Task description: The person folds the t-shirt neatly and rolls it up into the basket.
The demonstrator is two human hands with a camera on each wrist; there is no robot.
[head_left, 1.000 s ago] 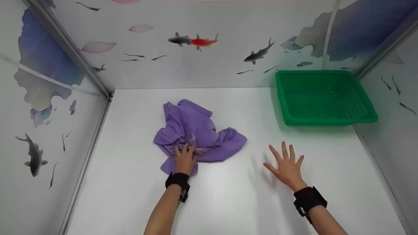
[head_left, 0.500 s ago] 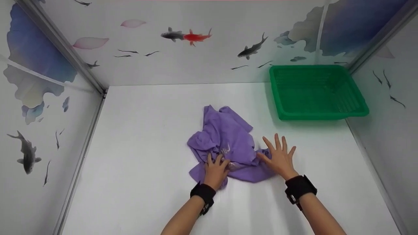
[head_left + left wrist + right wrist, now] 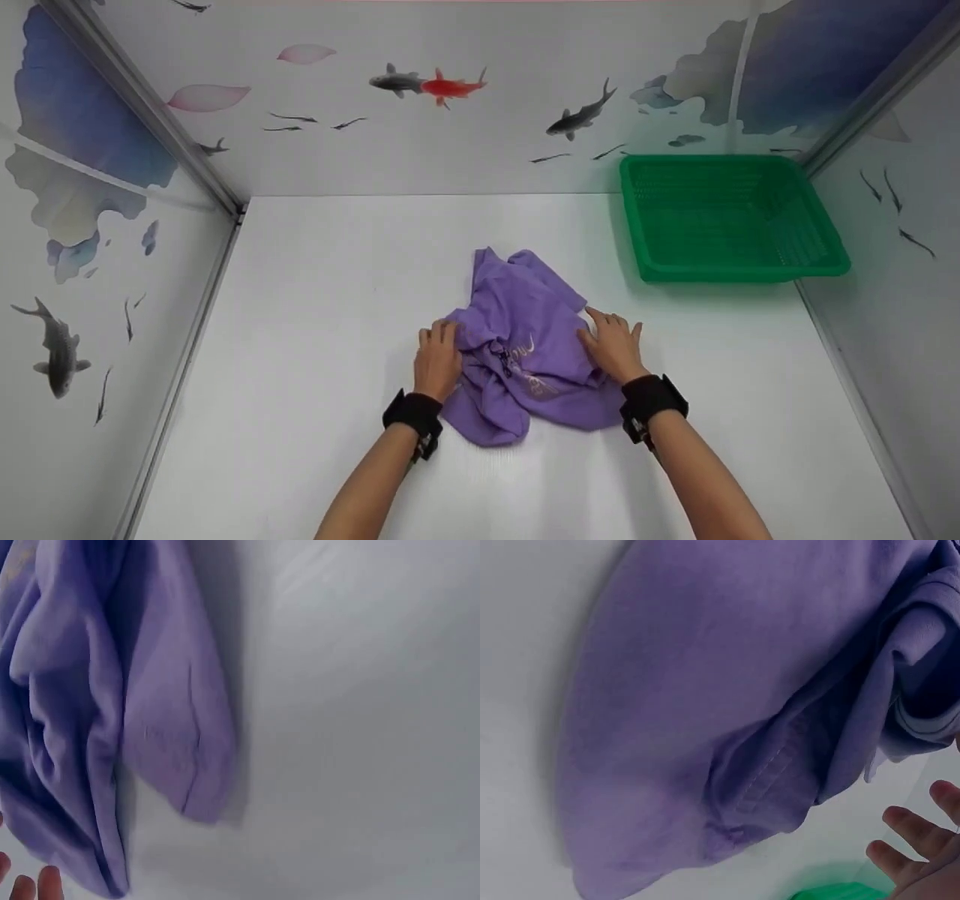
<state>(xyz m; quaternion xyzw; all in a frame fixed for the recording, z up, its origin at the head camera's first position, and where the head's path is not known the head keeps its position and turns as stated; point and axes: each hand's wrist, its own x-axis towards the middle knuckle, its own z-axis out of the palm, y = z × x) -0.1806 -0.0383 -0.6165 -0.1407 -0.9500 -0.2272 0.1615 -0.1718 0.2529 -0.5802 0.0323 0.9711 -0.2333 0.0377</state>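
A crumpled purple T-shirt [image 3: 517,322] with a small light print lies on the white table in the head view. My left hand [image 3: 438,360] is at its left edge, the fingers loosely bent against the cloth. On the opposite side, my right hand [image 3: 616,346] touches the shirt's right edge, thumb and fingers spread apart. The left wrist view has folds of the T-shirt [image 3: 176,705] and a few fingertips [image 3: 49,883] in the lower left corner. In the right wrist view, stretched fingers [image 3: 919,832] lie beside a stitched hem and a folded opening.
A green plastic basket [image 3: 720,274] stands at the back right of the table [image 3: 337,262]. Upright white panels with painted fish [image 3: 450,86] enclose the back and both sides.
The T-shirt has slid right with my left hand on it. My left hand has since shifted to its left edge, while my right hand has come inward against its right edge.
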